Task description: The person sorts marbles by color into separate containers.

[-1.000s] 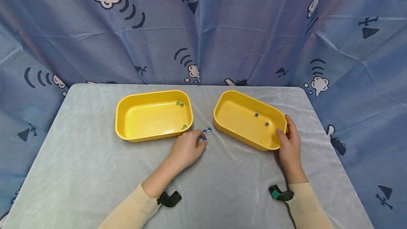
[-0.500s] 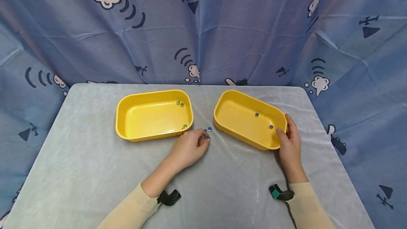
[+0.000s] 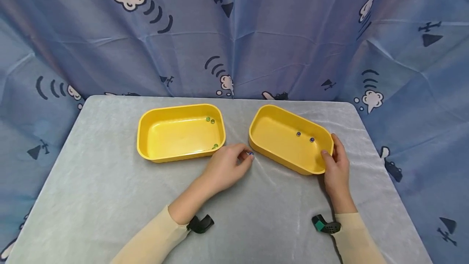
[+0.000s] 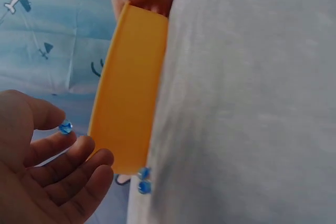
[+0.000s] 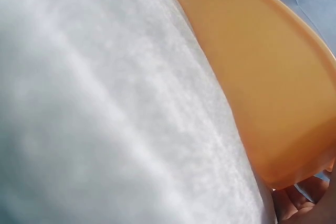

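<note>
A blue glass marble (image 4: 65, 126) is pinched between the thumb and index finger of my left hand (image 3: 228, 165), its other fingers loosely bent in the left wrist view. From the head view, that hand is just left of the right yellow tray (image 3: 280, 160), raised over the cloth. Two more blue marbles (image 4: 144, 187) lie on the cloth by the tray's near corner; my left hand hides them from the head camera. My right hand (image 3: 336, 174) grips the tray's right end, thumb over the rim and fingers outside. Inside that tray sit two dark blue marbles (image 3: 298, 134).
Another yellow tray (image 3: 146, 156) stands at the left, with green marbles (image 3: 208, 119) toward its right end. Grey cloth (image 3: 264, 223) covers the table. A blue printed curtain (image 3: 234, 31) hangs behind it. Black straps with devices (image 3: 200, 224) sit on both wrists.
My left hand has picked up a blue marble and moved right and slightly up toward the right tray. One marble in that tray has rolled. My right hand keeps its grip.
</note>
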The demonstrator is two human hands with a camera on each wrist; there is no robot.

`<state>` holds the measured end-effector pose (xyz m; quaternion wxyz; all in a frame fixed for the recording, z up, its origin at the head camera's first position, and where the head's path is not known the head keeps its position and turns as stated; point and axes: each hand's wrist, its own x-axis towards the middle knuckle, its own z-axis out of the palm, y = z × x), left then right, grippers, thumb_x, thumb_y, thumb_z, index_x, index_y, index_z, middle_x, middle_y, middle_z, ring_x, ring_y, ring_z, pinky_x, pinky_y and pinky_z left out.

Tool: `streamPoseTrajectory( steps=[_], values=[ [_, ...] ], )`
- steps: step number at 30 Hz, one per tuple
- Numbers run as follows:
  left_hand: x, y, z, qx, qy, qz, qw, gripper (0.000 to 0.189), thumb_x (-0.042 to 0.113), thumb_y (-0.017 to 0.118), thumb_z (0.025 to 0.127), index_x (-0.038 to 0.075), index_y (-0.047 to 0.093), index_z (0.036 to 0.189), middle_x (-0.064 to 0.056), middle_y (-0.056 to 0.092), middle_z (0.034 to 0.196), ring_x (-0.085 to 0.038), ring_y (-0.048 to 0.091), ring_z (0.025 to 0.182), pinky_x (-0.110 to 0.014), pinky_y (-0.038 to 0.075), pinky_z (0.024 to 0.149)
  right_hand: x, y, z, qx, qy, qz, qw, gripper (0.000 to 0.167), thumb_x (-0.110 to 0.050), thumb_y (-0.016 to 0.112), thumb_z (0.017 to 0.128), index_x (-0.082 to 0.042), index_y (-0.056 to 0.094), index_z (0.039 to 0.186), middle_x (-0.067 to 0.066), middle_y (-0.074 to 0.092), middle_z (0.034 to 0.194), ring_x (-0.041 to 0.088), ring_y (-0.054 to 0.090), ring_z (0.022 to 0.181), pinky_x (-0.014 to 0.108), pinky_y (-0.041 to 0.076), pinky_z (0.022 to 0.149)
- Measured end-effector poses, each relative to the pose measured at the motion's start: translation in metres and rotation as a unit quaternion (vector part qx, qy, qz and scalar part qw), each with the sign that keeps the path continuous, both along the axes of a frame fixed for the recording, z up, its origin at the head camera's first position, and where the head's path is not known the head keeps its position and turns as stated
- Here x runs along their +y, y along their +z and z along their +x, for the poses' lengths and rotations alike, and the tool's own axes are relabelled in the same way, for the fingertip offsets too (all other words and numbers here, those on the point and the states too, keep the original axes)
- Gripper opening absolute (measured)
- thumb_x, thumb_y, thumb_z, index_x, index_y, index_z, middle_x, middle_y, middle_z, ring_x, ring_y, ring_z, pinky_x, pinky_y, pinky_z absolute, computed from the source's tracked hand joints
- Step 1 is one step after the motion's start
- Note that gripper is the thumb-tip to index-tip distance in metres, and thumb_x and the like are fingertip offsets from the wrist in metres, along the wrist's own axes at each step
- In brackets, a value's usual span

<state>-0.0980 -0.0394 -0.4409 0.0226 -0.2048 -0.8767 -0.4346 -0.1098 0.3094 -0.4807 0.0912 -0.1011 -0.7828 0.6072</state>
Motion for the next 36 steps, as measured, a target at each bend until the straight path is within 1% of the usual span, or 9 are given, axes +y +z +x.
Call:
streamPoseTrajectory(
  steps=[2, 6, 12, 14, 18, 21, 27, 32, 36],
  values=[
    [0.004, 0.006, -0.003, 0.001, -0.005, 0.002, 1.0000, 0.018, 0.027, 0.069, 0.107, 0.013, 0.079, 0.113, 0.006, 0.071, 0.096, -0.013, 0.067, 0.088, -0.030, 0.056, 0.080, 0.001, 0.000, 0.001, -0.002, -0.004, 0.000, 1.0000, 0.063, -0.011, 0.047, 0.114, -0.019, 0.030, 0.175, 0.005, 0.035, 0.176, 0.021, 0.045, 0.147, 0.012, 0.043, 0.109],
    [0.009, 0.017, -0.009, 0.008, -0.012, 0.000, 0.9999, 0.017, 0.025, 0.069, 0.107, 0.012, 0.079, 0.113, 0.005, 0.070, 0.096, -0.014, 0.067, 0.089, -0.029, 0.056, 0.080, 0.002, 0.000, 0.002, -0.005, -0.004, -0.006, 1.0000, 0.063, -0.011, 0.048, 0.115, -0.018, 0.029, 0.175, 0.004, 0.034, 0.176, 0.021, 0.043, 0.149, 0.013, 0.042, 0.111],
    [0.015, 0.034, -0.021, 0.032, -0.006, -0.014, 0.9994, 0.015, 0.025, 0.069, 0.107, 0.013, 0.077, 0.111, 0.006, 0.066, 0.094, -0.013, 0.064, 0.084, -0.029, 0.054, 0.074, 0.003, -0.001, 0.003, -0.007, -0.003, -0.005, 1.0000, 0.064, -0.012, 0.047, 0.114, -0.017, 0.029, 0.175, 0.001, 0.032, 0.178, 0.021, 0.040, 0.154, 0.014, 0.039, 0.114],
    [0.018, 0.040, -0.025, 0.034, -0.004, -0.016, 0.9993, 0.014, 0.025, 0.069, 0.107, 0.014, 0.077, 0.110, 0.006, 0.066, 0.094, -0.012, 0.062, 0.084, -0.029, 0.053, 0.074, 0.003, -0.001, 0.002, -0.004, -0.002, -0.005, 1.0000, 0.064, -0.011, 0.047, 0.114, -0.017, 0.028, 0.175, 0.002, 0.032, 0.177, 0.021, 0.040, 0.153, 0.014, 0.040, 0.114],
    [0.024, 0.049, -0.033, 0.033, -0.006, -0.018, 0.9993, 0.014, 0.025, 0.068, 0.108, 0.014, 0.076, 0.111, 0.003, 0.066, 0.095, -0.012, 0.060, 0.084, -0.029, 0.052, 0.074, 0.004, -0.001, 0.003, -0.003, 0.000, -0.003, 1.0000, 0.064, -0.012, 0.047, 0.115, -0.018, 0.028, 0.175, 0.003, 0.033, 0.177, 0.022, 0.042, 0.152, 0.014, 0.041, 0.113],
    [0.027, 0.052, -0.038, 0.036, -0.012, -0.024, 0.9990, 0.015, 0.026, 0.068, 0.108, 0.013, 0.077, 0.112, 0.001, 0.068, 0.096, -0.013, 0.060, 0.085, -0.030, 0.052, 0.076, 0.003, -0.001, 0.003, -0.006, -0.002, -0.002, 1.0000, 0.064, -0.012, 0.047, 0.115, -0.019, 0.028, 0.175, 0.004, 0.034, 0.177, 0.022, 0.042, 0.152, 0.013, 0.041, 0.112],
    [0.030, 0.052, -0.046, 0.038, -0.021, -0.037, 0.9984, 0.019, 0.025, 0.067, 0.109, 0.011, 0.077, 0.116, 0.000, 0.068, 0.099, -0.014, 0.062, 0.089, -0.030, 0.053, 0.078, 0.002, -0.001, 0.001, -0.011, 0.000, 0.007, 0.9999, 0.064, -0.013, 0.047, 0.115, -0.019, 0.028, 0.175, 0.003, 0.033, 0.177, 0.021, 0.040, 0.154, 0.014, 0.040, 0.114],
    [0.033, 0.053, -0.054, 0.044, -0.019, -0.054, 0.9974, 0.021, 0.026, 0.066, 0.110, 0.010, 0.077, 0.118, 0.000, 0.068, 0.100, -0.014, 0.063, 0.089, -0.031, 0.054, 0.078, 0.002, 0.000, 0.001, -0.010, -0.001, 0.020, 0.9997, 0.064, -0.014, 0.047, 0.115, -0.021, 0.028, 0.175, 0.001, 0.033, 0.177, 0.021, 0.039, 0.155, 0.014, 0.038, 0.116],
    [0.039, 0.055, -0.059, 0.038, -0.020, -0.058, 0.9974, 0.021, 0.027, 0.066, 0.110, 0.010, 0.077, 0.118, 0.000, 0.068, 0.099, -0.014, 0.062, 0.088, -0.030, 0.053, 0.078, 0.003, 0.001, 0.001, -0.009, 0.001, 0.021, 0.9997, 0.064, -0.014, 0.047, 0.115, -0.021, 0.027, 0.175, 0.001, 0.032, 0.178, 0.020, 0.037, 0.157, 0.015, 0.037, 0.117]
  ],
)
